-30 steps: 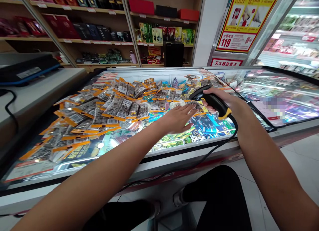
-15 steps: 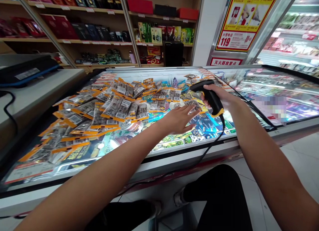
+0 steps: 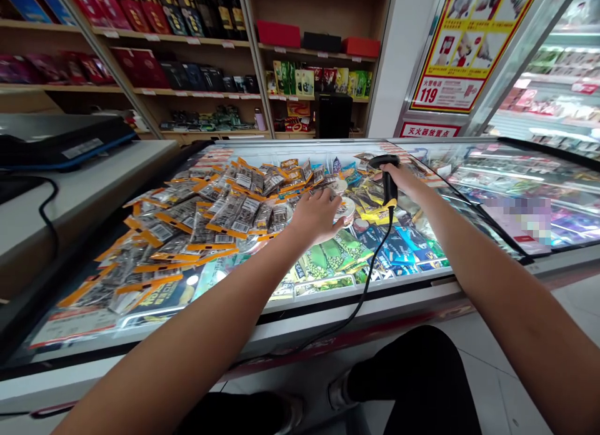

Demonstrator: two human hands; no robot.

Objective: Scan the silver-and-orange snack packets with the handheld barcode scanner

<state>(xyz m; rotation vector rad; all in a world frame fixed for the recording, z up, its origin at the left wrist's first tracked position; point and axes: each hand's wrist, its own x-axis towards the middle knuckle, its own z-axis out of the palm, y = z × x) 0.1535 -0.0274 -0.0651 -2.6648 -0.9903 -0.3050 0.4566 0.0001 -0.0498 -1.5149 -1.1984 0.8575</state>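
Note:
My right hand [image 3: 399,176] is wrapped round the handle of a black and yellow barcode scanner [image 3: 390,188], which stands roughly upright above the freezer's glass top. A black cable runs from its base toward the front edge. My left hand [image 3: 317,215] rests at the right side of a heap of clear packets with orange edges [image 3: 234,211], its thumb apart and its fingers slightly bent over packets there. What lies right beneath the palm is hidden. Many packets show printed barcode labels.
Under the glass of the chest freezer [image 3: 281,311] lie coloured bags, including green ones [image 3: 335,252]. The scanner cable [image 3: 359,304] hangs over the front edge. At left, a scale-like device [image 3: 60,141] sits on a counter. Stocked shelves [image 3: 201,94] stand behind.
My left hand has moved left toward the heap, its fingers now more bent; the packet beneath them has left its place by the scanner. The scanner has turned more upright. The view has shifted slightly.

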